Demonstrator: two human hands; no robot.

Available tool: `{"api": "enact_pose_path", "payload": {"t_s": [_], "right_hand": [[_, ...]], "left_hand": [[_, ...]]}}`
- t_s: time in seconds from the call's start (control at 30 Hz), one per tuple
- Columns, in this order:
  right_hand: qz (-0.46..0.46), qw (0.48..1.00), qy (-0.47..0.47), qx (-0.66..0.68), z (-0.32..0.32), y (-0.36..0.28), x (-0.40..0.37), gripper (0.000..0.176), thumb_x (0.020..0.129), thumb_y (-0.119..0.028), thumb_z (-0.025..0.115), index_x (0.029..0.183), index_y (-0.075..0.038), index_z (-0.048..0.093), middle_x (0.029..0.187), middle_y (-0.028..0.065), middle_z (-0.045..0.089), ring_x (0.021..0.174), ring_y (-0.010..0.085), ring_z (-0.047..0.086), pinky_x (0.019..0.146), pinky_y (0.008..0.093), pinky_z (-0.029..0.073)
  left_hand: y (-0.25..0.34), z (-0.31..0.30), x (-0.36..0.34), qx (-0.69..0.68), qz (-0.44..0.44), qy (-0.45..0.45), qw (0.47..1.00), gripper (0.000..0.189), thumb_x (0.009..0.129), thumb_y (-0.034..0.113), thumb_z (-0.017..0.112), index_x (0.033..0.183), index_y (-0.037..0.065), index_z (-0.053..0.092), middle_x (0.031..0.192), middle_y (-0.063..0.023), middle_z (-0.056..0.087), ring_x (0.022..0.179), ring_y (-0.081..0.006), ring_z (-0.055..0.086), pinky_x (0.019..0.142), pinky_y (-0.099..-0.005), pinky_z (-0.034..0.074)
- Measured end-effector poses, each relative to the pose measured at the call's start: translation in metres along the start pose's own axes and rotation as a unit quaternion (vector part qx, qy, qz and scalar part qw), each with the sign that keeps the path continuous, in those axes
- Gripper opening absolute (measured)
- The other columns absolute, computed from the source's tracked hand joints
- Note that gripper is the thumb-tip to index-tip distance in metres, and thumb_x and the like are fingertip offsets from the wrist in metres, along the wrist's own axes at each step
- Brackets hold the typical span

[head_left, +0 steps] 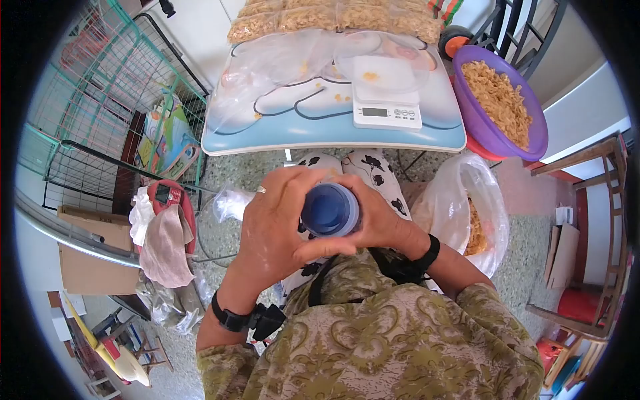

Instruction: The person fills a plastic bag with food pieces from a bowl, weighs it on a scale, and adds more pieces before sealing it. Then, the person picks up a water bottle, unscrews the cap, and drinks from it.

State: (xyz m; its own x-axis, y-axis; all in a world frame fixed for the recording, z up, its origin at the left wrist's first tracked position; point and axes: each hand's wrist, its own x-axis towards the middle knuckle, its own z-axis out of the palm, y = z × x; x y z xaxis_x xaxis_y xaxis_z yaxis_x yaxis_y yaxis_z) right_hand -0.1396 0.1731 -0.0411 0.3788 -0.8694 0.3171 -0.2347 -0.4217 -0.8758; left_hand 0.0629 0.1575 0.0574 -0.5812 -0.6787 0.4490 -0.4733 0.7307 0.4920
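Observation:
In front of my lap I hold a round container with a blue top and a pale translucent rim [328, 210], seen from above. My left hand [277, 217], with a ring on one finger, wraps round its left side. From the right, my right hand [383, 213] curls round the opposite side. Most of the container's body is hidden by the hands. Just beyond stands a small table [280, 137] bearing a white digital scale [387, 97], clear plastic bags [280, 57] and scattered crumbs.
Filled bags of curly snack pieces [307, 19] line the table's far edge. At right sit a purple basin [540, 133] of the same pieces and a clear plastic bag [493, 200] on the floor. Wire racks [87, 127] and a red stool with cloths [190, 240] stand at left.

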Motion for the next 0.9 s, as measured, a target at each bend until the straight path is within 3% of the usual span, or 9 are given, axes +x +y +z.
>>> {"api": "enact_pose_path", "payload": {"t_s": [0.07, 0.2, 0.3, 0.37, 0.47, 0.6, 0.67, 0.8, 0.9], "right_hand": [[0.011, 1.0, 0.008, 0.024, -0.002, 0.001, 0.0, 0.094, 0.061, -0.028, 0.093, 0.135, -0.005, 0.04, 0.122, 0.0136, 0.054, 0.112, 0.026, 0.058, 0.097, 0.0379, 0.046], [0.045, 0.999, 0.005, 0.018, -0.004, -0.002, 0.0, 0.094, 0.06, -0.029, 0.093, 0.135, -0.005, 0.04, 0.121, 0.013, 0.054, 0.112, 0.0252, 0.058, 0.097, 0.0374, 0.045], [0.049, 0.999, -0.003, 0.02, -0.006, -0.004, 0.001, 0.093, 0.061, -0.029, 0.093, 0.134, -0.005, 0.041, 0.12, 0.0129, 0.054, 0.112, 0.025, 0.058, 0.097, 0.037, 0.045], [0.056, 0.998, -0.01, 0.022, -0.007, -0.004, 0.001, 0.093, 0.061, -0.029, 0.092, 0.134, -0.005, 0.041, 0.12, 0.013, 0.054, 0.112, 0.0251, 0.058, 0.097, 0.037, 0.045], [0.042, 0.999, -0.004, 0.019, -0.007, -0.002, 0.001, 0.091, 0.061, -0.028, 0.092, 0.134, -0.005, 0.041, 0.12, 0.0133, 0.054, 0.112, 0.0254, 0.058, 0.096, 0.0371, 0.045], [0.017, 1.0, 0.007, -0.008, -0.006, 0.0, 0.002, 0.088, 0.063, -0.033, 0.09, 0.131, -0.005, 0.042, 0.116, 0.0163, 0.058, 0.106, 0.0316, 0.064, 0.09, 0.0398, 0.051], [0.001, 1.0, 0.005, -0.019, -0.006, 0.001, 0.002, 0.088, 0.063, -0.033, 0.09, 0.131, -0.005, 0.042, 0.115, 0.0158, 0.058, 0.105, 0.0316, 0.063, 0.09, 0.0397, 0.051], [-0.011, 1.0, 0.016, 0.003, -0.003, 0.005, 0.002, 0.087, 0.063, -0.033, 0.09, 0.13, -0.005, 0.042, 0.116, 0.0154, 0.058, 0.105, 0.0316, 0.063, 0.091, 0.0394, 0.051], [0.009, 1.0, 0.016, 0.001, -0.005, -0.002, 0.002, 0.087, 0.063, -0.033, 0.09, 0.13, -0.005, 0.042, 0.116, 0.0158, 0.057, 0.106, 0.0317, 0.063, 0.091, 0.0396, 0.051]], "left_hand": [[0.008, -0.006, 0.008, -0.04, 0.02, -0.003, 0.999, 0.054, 0.07, 0.032, 0.086, 0.106, 0.003, 0.058, 0.098, -0.011, 0.058, 0.085, -0.028, 0.06, 0.074, -0.036, 0.049], [-0.004, -0.002, -0.002, -0.038, 0.002, -0.022, 0.999, 0.058, 0.069, 0.032, 0.086, 0.111, 0.003, 0.058, 0.102, -0.0111, 0.059, 0.089, -0.0281, 0.058, 0.08, -0.0373, 0.048], [0.0, 0.0, -0.004, -0.103, -0.102, -0.048, 0.988, 0.062, 0.072, 0.029, 0.084, 0.121, 0.004, 0.057, 0.11, -0.0148, 0.057, 0.096, -0.0288, 0.055, 0.083, -0.0379, 0.046], [0.002, -0.001, 0.001, -0.098, -0.066, 0.018, 0.993, 0.056, 0.072, 0.024, 0.083, 0.118, 0.004, 0.058, 0.108, -0.015, 0.058, 0.096, -0.028, 0.056, 0.082, -0.0375, 0.047], [0.003, -0.002, 0.01, -0.042, 0.0, 0.003, 0.999, 0.054, 0.071, 0.028, 0.086, 0.111, 0.004, 0.059, 0.102, -0.0123, 0.058, 0.093, -0.0268, 0.057, 0.081, -0.0371, 0.047], [-0.009, 0.005, 0.003, -0.051, 0.019, -0.028, 0.998, 0.062, 0.069, 0.033, 0.087, 0.116, 0.004, 0.059, 0.106, -0.0127, 0.058, 0.095, -0.0285, 0.057, 0.083, -0.0382, 0.047], [-0.006, 0.008, -0.001, -0.07, -0.03, 0.016, 0.997, 0.064, 0.07, 0.03, 0.086, 0.122, 0.004, 0.058, 0.111, -0.0151, 0.057, 0.098, -0.0308, 0.056, 0.085, -0.0393, 0.047], [0.0, 0.003, 0.008, -0.074, -0.045, 0.018, 0.996, 0.058, 0.07, 0.028, 0.086, 0.116, 0.005, 0.059, 0.111, -0.0149, 0.056, 0.098, -0.0305, 0.056, 0.085, -0.0387, 0.047], [-0.013, 0.004, 0.002, -0.039, 0.019, -0.042, 0.998, 0.063, 0.067, 0.034, 0.088, 0.115, 0.005, 0.059, 0.108, -0.0136, 0.056, 0.097, -0.0283, 0.056, 0.085, -0.0378, 0.047]]}}
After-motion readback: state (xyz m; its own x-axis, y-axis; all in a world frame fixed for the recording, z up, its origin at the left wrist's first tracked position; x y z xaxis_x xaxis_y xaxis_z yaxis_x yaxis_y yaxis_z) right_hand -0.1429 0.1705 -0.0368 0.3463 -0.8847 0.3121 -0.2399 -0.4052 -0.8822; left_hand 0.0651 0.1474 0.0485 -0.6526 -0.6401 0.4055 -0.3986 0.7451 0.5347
